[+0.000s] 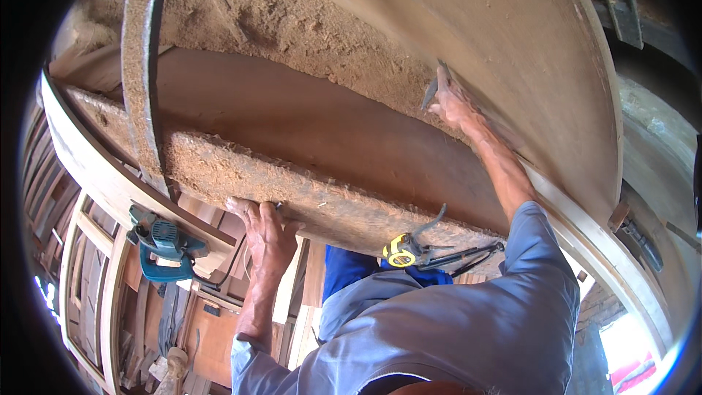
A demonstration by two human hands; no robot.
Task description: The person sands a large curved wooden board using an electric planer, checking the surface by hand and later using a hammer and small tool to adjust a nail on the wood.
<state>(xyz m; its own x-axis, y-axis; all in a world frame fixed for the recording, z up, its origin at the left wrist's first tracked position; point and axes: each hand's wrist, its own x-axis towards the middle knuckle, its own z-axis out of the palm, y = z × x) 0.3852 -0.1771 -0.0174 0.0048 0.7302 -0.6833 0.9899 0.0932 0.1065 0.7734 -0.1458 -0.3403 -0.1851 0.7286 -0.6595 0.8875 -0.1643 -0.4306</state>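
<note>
My left hand is closed with bent fingers over the near edge of a thick, sawdust-covered wooden beam. A small dark bit shows by its fingertips, too small to name. Farther off to the right, my right hand reaches across to a smooth, curved brown panel. Its fingers are closed on a thin grey flat piece, whose kind I cannot make out. Below the fingers, sawdust lies heaped along a brown wooden surface.
A teal electric planer sits on wood at the left. A yellow-and-black tape measure is at my waist beside the beam. A curved metal bar crosses the upper left. Wooden frames stand at lower left; a pale curved strip runs at right.
</note>
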